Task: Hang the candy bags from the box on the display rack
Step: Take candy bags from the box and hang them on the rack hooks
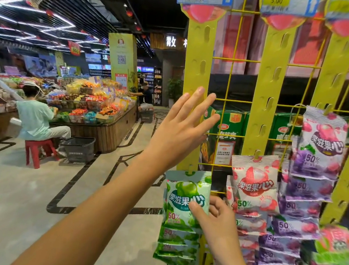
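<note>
A yellow wire display rack [230, 99] carries yellow hanging strips [198, 57] with hooks. A green candy bag [182, 197] hangs on the leftmost strip's hook, above more green bags. My right hand [214, 221] pinches that bag's lower right corner, thumb on its front. My left hand [182, 128] is open with fingers spread, held flat against the leftmost strip above the bag. Pink candy bags [255, 186] hang on the middle strip, purple ones [316, 147] on the right strip. The box is out of view.
Green drink cartons [230, 124] stand behind the rack. To the left a candy counter [100, 114], a seated person on a red stool [36, 150] and a black shopping basket [78, 147] stand on the tiled aisle floor.
</note>
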